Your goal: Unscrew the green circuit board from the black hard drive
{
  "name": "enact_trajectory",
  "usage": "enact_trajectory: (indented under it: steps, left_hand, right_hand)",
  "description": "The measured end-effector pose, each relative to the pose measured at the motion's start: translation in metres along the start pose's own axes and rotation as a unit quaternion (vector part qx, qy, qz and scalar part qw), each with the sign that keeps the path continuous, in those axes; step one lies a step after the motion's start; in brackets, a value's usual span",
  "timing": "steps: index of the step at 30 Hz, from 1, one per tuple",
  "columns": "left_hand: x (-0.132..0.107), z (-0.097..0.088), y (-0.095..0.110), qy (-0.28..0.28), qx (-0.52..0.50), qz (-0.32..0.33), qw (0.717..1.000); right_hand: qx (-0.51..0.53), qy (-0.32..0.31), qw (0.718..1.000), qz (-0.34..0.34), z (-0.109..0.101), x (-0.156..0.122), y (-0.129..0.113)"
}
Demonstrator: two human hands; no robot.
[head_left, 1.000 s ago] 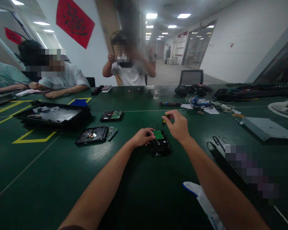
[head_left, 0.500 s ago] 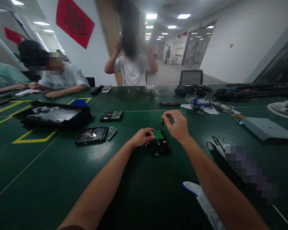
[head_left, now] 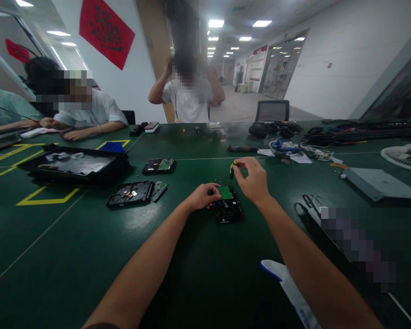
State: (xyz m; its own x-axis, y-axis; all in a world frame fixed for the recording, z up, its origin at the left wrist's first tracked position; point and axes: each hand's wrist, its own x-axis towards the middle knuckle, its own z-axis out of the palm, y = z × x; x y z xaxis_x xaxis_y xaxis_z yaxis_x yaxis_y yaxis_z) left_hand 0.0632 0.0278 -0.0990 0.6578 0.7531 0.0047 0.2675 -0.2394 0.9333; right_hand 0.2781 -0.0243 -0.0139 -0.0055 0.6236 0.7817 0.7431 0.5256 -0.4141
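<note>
A black hard drive (head_left: 228,211) lies on the green table in front of me, with a green circuit board (head_left: 225,192) at its far end. My left hand (head_left: 205,196) is closed on the drive's left side, its thumb and fingers at the edge of the board. In my right hand (head_left: 251,177) is a yellow and black screwdriver (head_left: 232,170), pinched upright by the handle. Its tip points down at the board's far right corner; whether it touches a screw is too small to tell. Several tiny screws (head_left: 218,179) lie just beyond the drive.
To the left are another hard drive (head_left: 130,193), a loose circuit board (head_left: 159,190), a further drive (head_left: 159,165) and a black tray (head_left: 75,164). A grey metal box (head_left: 383,183) and a white glove (head_left: 291,288) lie to the right. Two co-workers sit at left; another is opposite.
The screwdriver has turned slightly in my right hand, with more of its yellow side showing. Both hands and the hard drive stay in nearly the same place.
</note>
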Motion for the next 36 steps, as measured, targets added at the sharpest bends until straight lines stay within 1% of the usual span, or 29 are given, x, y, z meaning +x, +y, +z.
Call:
enact_trajectory:
  steps: [2,4,7,10,13,15,19,22,25,28,31,33,36]
  left_hand:
    - [0.0001,0.0000,0.0003,-0.001,0.004,-0.002,1.000]
    - [0.0002,0.0002,0.0006,-0.003,0.003,-0.001,1.000]
    - [0.0001,0.0008,0.0003,0.002,0.002,-0.004,1.000]
    - [-0.0002,0.0011,0.0000,0.006,0.001,-0.007,1.000]
    - [-0.0004,0.0006,0.0005,0.003,0.001,-0.007,1.000]
    - [-0.0004,0.0003,0.0009,0.002,0.002,-0.007,1.000]
    - [-0.0001,0.0004,0.0004,0.002,-0.001,-0.002,1.000]
    - [0.0001,0.0004,-0.0005,0.002,-0.002,0.003,1.000]
    - [0.0000,0.0003,-0.0003,0.003,0.001,-0.003,1.000]
    - [-0.0006,0.0002,0.0013,0.003,0.006,-0.011,1.000]
    - [-0.0012,0.0002,0.0028,0.003,0.011,-0.015,1.000]
    - [-0.0013,0.0002,0.0031,0.003,0.012,-0.013,1.000]
    - [-0.0012,0.0001,0.0022,0.002,0.008,-0.011,1.000]
  right_hand:
    - [0.001,0.010,1.000,0.012,0.0006,-0.0003,0.0012]
    - [0.001,0.006,1.000,0.017,0.0007,-0.0005,0.0017]
    - [-0.006,-0.008,1.000,0.002,0.0001,-0.0007,0.0004]
    - [-0.010,-0.004,1.000,-0.007,0.0003,-0.0011,-0.0006]
    - [-0.005,0.011,1.000,0.009,0.0012,-0.0013,0.0005]
    - [-0.006,0.007,1.000,0.020,0.0012,-0.0013,0.0010]
    - [-0.016,-0.008,1.000,0.002,0.0000,-0.0008,-0.0003]
    - [-0.019,0.002,1.000,-0.004,0.0005,-0.0007,0.0000]
    - [-0.003,0.016,1.000,0.010,0.0016,-0.0009,0.0019]
    - [0.005,-0.002,1.000,0.013,0.0011,-0.0006,0.0020]
    - [-0.002,-0.016,1.000,-0.005,-0.0006,0.0002,0.0002]
    - [-0.009,-0.010,1.000,-0.009,-0.0012,0.0006,-0.0003]
    - [-0.006,0.009,1.000,0.001,-0.0005,0.0005,0.0011]
